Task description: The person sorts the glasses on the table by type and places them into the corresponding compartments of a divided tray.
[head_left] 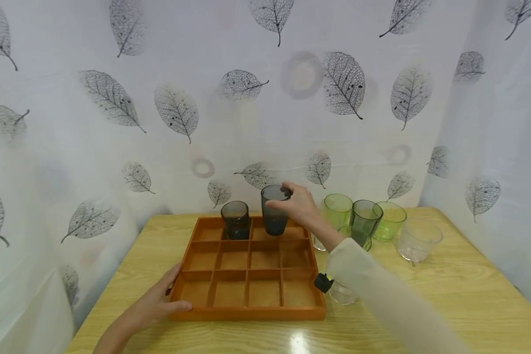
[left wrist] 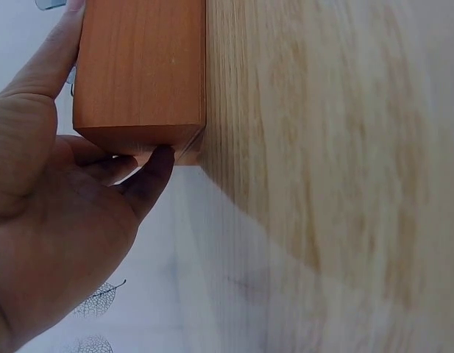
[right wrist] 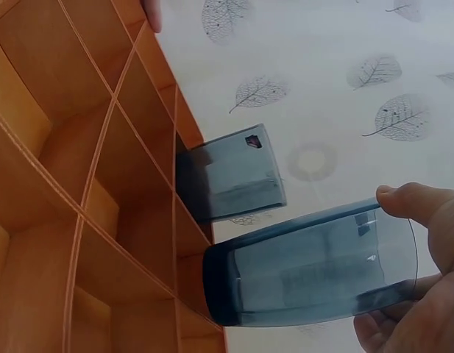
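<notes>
My right hand (head_left: 301, 206) pinches a dark blue-grey glass (head_left: 273, 219) near its rim, thumb on one side and fingers on the other. This glass is upright, its base at the third back-row compartment from the left of an orange-brown wooden divided box (head_left: 248, 313). A matching glass (head_left: 236, 223) stands in the compartment to its left. Both glasses also show in the right wrist view, the held glass (right wrist: 315, 272) in front. At the box's front left corner my left hand (head_left: 152, 305) grips the side, thumb at the top edge and fingers (left wrist: 154, 176) curled against the lower part.
Right of the box stand a tall green glass (head_left: 336, 204), a dark grey glass (head_left: 366, 219), a short green glass (head_left: 393, 221) and a clear glass (head_left: 415, 246). Another clear glass (head_left: 342, 296) is partly behind the right sleeve (head_left: 380, 290). A leaf-print curtain (head_left: 265, 128) hangs behind the table.
</notes>
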{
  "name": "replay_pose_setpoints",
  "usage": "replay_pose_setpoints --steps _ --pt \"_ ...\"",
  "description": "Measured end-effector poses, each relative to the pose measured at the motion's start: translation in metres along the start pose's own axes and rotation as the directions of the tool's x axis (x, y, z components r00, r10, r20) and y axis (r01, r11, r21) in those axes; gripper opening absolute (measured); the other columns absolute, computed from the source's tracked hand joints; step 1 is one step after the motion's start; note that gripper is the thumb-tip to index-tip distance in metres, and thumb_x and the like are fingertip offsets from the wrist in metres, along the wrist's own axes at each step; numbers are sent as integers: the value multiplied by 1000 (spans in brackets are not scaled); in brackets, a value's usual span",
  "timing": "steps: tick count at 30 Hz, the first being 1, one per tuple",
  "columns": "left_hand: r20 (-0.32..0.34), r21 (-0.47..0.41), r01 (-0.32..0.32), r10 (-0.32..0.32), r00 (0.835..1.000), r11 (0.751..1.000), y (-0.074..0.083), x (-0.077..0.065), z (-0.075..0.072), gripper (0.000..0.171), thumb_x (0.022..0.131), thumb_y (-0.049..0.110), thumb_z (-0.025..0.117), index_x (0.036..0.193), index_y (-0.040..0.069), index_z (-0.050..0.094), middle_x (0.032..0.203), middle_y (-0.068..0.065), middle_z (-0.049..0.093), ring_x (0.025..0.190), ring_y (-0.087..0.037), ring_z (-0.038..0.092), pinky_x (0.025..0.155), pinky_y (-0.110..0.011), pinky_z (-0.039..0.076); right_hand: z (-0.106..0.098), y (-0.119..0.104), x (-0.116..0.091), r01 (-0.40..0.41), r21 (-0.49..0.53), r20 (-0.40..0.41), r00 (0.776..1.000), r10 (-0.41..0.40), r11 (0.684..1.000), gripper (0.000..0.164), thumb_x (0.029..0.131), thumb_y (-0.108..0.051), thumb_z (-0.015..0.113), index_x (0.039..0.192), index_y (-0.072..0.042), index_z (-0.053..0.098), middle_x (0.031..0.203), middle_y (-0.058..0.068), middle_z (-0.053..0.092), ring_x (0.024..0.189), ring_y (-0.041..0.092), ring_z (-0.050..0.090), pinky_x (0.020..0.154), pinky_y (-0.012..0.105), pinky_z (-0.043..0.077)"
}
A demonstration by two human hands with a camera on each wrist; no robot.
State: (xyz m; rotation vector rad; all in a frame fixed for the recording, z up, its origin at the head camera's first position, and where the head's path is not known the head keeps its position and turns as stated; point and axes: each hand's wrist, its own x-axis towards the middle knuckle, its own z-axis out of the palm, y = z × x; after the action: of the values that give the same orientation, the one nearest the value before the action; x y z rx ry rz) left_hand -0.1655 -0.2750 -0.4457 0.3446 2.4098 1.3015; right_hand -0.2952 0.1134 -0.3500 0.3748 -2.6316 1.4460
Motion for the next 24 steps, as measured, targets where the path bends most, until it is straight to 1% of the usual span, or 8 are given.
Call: replay_pose_setpoints --steps 5,12,19,24 --pt "6 0 -5 5 1000 1000 -3 -1 1 108 97 24 76 163 -5 -4 165 -36 -7 147 -62 6 111 -70 31 16 5 4 -2 -3 -21 1000 2 1000 83 87 -32 84 151 6 47 143 23 59 131 39 56 105 49 49" --pt "-3 28 -30 30 1000 999 -2 -1 1 107 97 23 77 162 -7 -2 164 -39 -3 146 -63 10 109 -69 36 25 5 7 -1 7 -56 998 1 1000 81 86 -30 85 148 7 50 141 24 60 127 40 58 102 49 51" --pt "-5 23 -15 15 1000 1000 0 -1 0 107 97 24 76 162 -6 -2 165 -37 -5 147 -62 8 110 -70 32 32 6 11 -11 24 -70 997 13 1000 81 86 -29 86 149 7 49 141 23 59 129 39 57 104 50 49" --pt "-8 27 -17 17 1000 999 1 -1 0 107 96 24 77 162 -7 -2 165 -37 -4 147 -62 9 111 -69 32 40 13 13 -11 36 -68 998 14 999 82 87 -27 85 150 8 47 143 25 58 131 40 55 106 50 48"
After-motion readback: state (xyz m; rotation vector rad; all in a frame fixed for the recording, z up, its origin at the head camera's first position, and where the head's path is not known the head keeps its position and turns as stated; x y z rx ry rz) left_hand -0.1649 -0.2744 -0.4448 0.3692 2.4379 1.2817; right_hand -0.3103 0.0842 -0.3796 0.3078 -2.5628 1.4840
